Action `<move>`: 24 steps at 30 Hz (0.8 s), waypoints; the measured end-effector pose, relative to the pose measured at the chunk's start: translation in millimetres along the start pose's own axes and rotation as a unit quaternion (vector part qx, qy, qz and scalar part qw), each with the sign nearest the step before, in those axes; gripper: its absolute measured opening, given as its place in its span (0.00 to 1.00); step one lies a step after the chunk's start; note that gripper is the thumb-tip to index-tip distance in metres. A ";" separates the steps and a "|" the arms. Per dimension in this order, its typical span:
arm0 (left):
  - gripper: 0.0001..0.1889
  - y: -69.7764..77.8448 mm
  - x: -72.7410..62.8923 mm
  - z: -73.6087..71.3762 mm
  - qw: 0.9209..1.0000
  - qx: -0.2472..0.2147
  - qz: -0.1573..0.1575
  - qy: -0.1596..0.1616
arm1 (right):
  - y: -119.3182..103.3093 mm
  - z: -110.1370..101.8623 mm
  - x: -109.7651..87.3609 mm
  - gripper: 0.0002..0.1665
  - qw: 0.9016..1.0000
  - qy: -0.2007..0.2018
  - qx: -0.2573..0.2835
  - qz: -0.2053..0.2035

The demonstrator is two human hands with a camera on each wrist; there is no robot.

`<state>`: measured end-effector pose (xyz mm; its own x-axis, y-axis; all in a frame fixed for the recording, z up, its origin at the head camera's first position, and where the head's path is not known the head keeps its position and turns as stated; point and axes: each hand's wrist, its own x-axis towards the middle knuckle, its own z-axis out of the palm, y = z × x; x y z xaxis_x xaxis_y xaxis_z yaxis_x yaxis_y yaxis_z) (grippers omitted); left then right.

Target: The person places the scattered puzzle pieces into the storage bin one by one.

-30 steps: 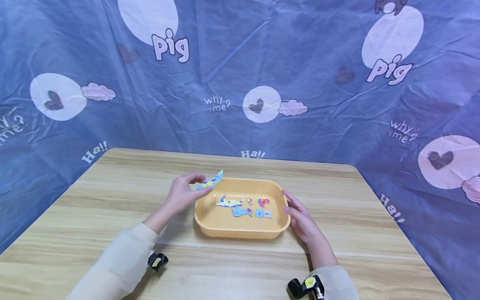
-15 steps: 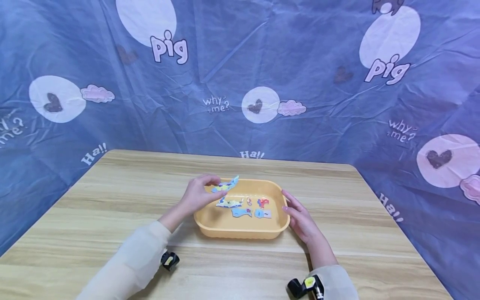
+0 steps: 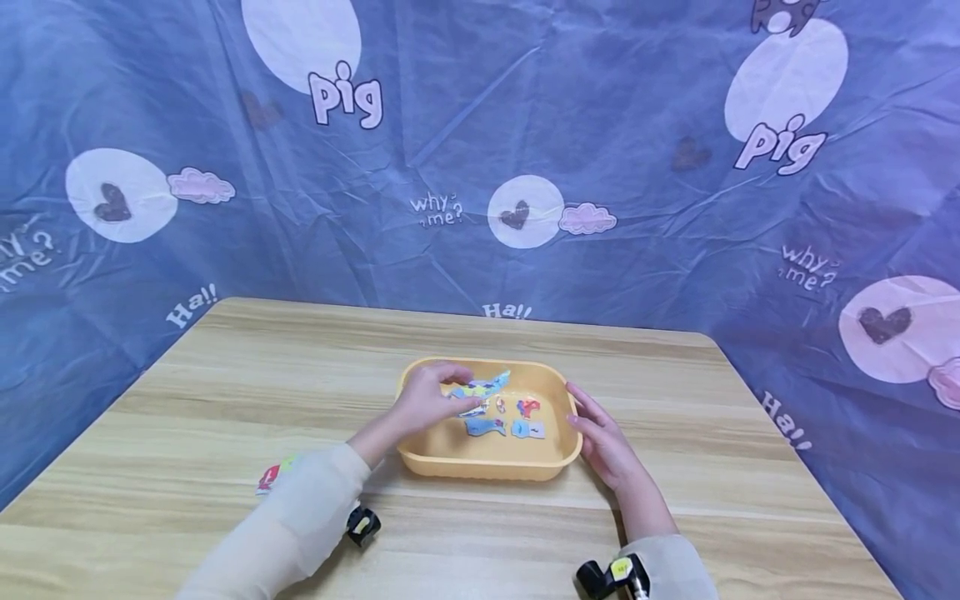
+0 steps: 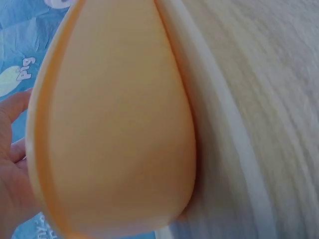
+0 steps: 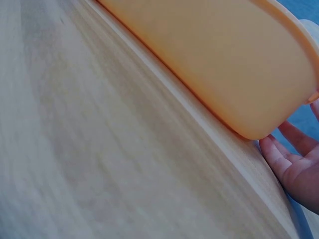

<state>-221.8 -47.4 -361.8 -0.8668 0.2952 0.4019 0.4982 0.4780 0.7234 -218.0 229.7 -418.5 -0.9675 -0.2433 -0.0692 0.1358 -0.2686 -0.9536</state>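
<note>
In the head view my left hand (image 3: pixel 427 402) pinches a blue and yellow printed puzzle piece (image 3: pixel 492 385) between thumb and fingers, over the inside of an orange tray (image 3: pixel 487 468). Several flat printed pieces lie in the tray, among them a blue-grey one (image 3: pixel 486 427), a pale blue and lilac one (image 3: pixel 528 429) and a red and blue one (image 3: pixel 528 407). The left hand partly covers another. My right hand (image 3: pixel 603 442) rests against the tray's right end, fingers fairly straight at the rim. The right wrist view shows these fingers by the tray's outer wall (image 5: pixel 224 64).
A red and green piece (image 3: pixel 267 477) lies on the wooden table (image 3: pixel 187 400), partly behind the left sleeve (image 3: pixel 300 508). A blue printed cloth (image 3: pixel 450 150) hangs behind the table. Both wrists carry small black cameras.
My left hand has carried the pinched puzzle piece rightward and down from the tray's left edge to over its inside. The sleeve's shift reveals the red and green piece. The right hand stays put.
</note>
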 end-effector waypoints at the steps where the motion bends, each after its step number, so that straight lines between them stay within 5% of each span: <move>1: 0.20 0.2 0.1 1.9 1.000 -0.001 -0.002 -0.005 | 0.1 0.0 -0.1 0.35 1.000 0.001 0.001 0.000; 8: 0.22 1.6 0.2 11.0 0.999 -0.009 -0.004 -0.049 | 0.9 -1.1 -0.5 0.35 1.000 -0.002 0.000 -0.004; 15: 0.21 2.2 2.0 18.8 0.996 0.009 0.039 -0.074 | 0.2 -1.0 -0.4 0.35 1.000 -0.003 0.000 -0.005; 24: 0.17 2.5 5.0 29.7 0.992 0.010 0.047 -0.115 | -0.1 -1.4 -0.5 0.34 1.000 -0.007 -0.002 -0.009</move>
<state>-224.3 -20.1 -374.6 -0.7902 0.5194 0.3253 0.5782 0.4559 0.6766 -217.9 231.1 -418.8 -0.9668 -0.2512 -0.0472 0.1167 -0.2698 -0.9558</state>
